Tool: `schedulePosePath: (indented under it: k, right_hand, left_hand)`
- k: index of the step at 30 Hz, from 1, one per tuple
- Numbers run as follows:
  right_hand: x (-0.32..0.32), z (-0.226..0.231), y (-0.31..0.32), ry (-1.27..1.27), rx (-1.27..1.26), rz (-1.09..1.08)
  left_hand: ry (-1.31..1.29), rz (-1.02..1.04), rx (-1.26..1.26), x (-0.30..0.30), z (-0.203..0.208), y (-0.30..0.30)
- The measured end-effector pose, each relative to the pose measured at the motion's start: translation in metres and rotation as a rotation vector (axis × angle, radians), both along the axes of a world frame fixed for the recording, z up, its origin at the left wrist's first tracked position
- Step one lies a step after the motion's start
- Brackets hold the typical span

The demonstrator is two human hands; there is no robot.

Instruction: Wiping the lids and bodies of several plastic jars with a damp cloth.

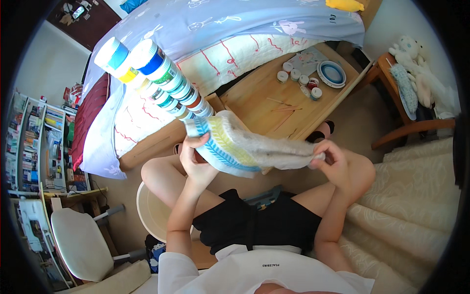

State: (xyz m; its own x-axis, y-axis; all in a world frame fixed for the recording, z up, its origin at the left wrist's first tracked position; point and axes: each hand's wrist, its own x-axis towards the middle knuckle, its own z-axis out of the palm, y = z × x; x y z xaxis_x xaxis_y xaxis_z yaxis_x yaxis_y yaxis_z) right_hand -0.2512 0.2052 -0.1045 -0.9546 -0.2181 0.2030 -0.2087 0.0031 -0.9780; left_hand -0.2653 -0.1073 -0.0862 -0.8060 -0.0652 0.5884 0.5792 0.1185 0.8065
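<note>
Between my two hands stretches a pale, tapering, fabric-like piece (pixel 274 147), wide at its left end and narrow at its right. Bands of blue and yellow-green leaf-like pattern run round the wide end; the rest is whitish and wrinkled. My left hand (pixel 198 159) is closed on the lower left edge of the wide end, with the thumb on the outside. At the other side my right hand (pixel 333 161) pinches the narrow tip. The piece hangs above my lap, in front of the wooden surface (pixel 245 105). I cannot tell its exact kind.
Tall stacks of lidded jars (pixel 166 73) rise just beyond my left hand. Small jars (pixel 294 75), a blue-and-white round dish (pixel 331 73) and thin sticks (pixel 286 110) lie on the wood. A bed (pixel 235 24) stands behind, a wooden chair (pixel 399 98) right, a white bin (pixel 144 210) lower left.
</note>
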Motion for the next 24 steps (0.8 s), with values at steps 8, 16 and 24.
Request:
schedulePosePath:
  k: [8,16,24]
  right_hand:
    - [-0.008,0.027,-0.096,-0.002,-0.155,0.232]
    - [-0.017,-0.006,-0.108,-0.489,-1.006,-0.044]
    - [-0.01,0.01,-0.122,-0.507,-1.168,-0.16]
  left_hand:
    - [0.116,-0.227,-0.358,-0.003,0.009,0.022]
    - [0.114,0.125,-0.431,0.007,0.053,0.014]
    - [-0.134,-0.608,-0.21,0.087,0.029,0.066]
